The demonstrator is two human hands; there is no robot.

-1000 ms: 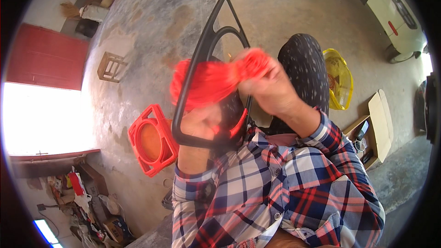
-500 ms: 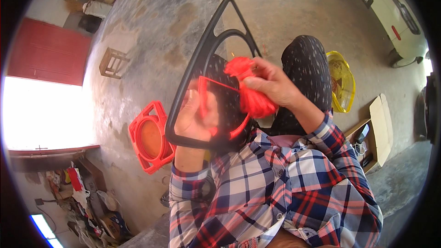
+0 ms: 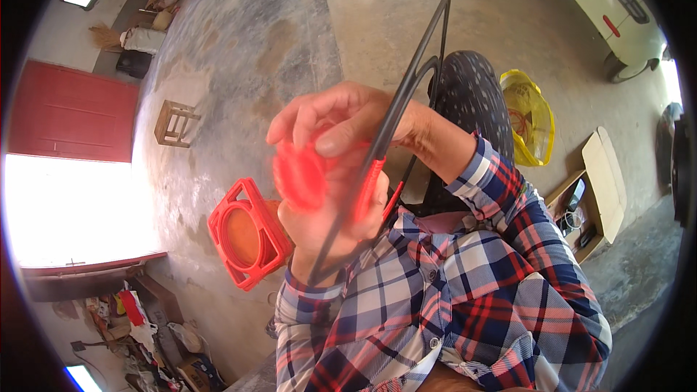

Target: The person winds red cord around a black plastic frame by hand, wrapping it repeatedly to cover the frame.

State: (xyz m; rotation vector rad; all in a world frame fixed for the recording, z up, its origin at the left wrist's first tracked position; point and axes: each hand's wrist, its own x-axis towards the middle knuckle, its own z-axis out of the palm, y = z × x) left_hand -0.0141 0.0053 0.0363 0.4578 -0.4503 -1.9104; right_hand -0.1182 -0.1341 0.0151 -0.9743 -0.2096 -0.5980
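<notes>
The left hand (image 3: pixel 308 225) is closed around the black frame (image 3: pixel 399 105), near a bar wound with red cord; blur hides the exact finger placement. Just above it, the right hand (image 3: pixel 345 117) reaches through the frame, thumb and fingers curled together on a blurred red cord bundle (image 3: pixel 299 178), which lies in front of the left palm. The frame stands tilted over the checked shirt (image 3: pixel 428 290) and beside a knee in dark speckled trousers (image 3: pixel 473 91). On the floor to the left lies a red plastic holder (image 3: pixel 243 232); to the right sit a yellow basket (image 3: pixel 548 131) and an open cardboard box (image 3: pixel 608 189). Farther off are a wooden stool (image 3: pixel 168 125), a pale vehicle (image 3: pixel 602 11) and a red door panel (image 3: pixel 72 112).
</notes>
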